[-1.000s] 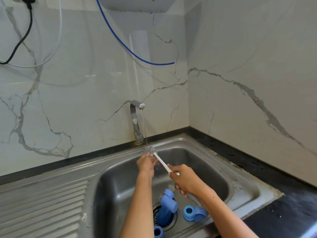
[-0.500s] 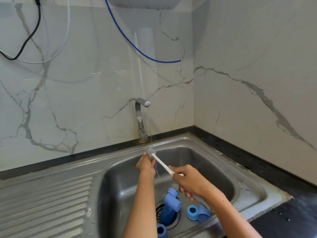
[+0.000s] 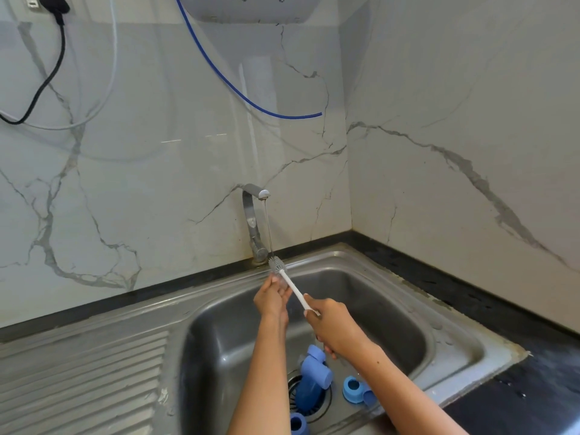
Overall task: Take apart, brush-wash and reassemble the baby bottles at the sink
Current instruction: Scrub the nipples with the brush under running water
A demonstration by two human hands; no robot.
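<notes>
Right hand (image 3: 332, 328): I see my fingers curled round the lower end of the brush's white handle, over the basin.
Brush (image 3: 293, 287): white handle slanting up and away to a grey bristle head (image 3: 276, 264), which sits right under the thin stream from the tap.
Left hand (image 3: 271, 298): raised just beside the handle below the bristle head, fingers pointing up; something small and clear seems to sit at my fingertips, but I cannot tell whether they pinch it or only touch.
Tap (image 3: 252, 221): metal, at the back rim of the sink, water running in 1 thin thread.
Sink (image 3: 408, 312): steel basin with a ribbed drainer on the left.
Bottle parts: 1 blue bottle piece (image 3: 314, 372) lies over the drain strainer; 1 blue ring (image 3: 353, 389) lies to its right with another blue piece touching it; 1 more blue piece (image 3: 297, 422) sits at the near edge of the basin, partly cut off by my left arm.
Wall: marble-look panels, a blue hose (image 3: 238, 89) and a black cable (image 3: 47, 80) hanging across them.
</notes>
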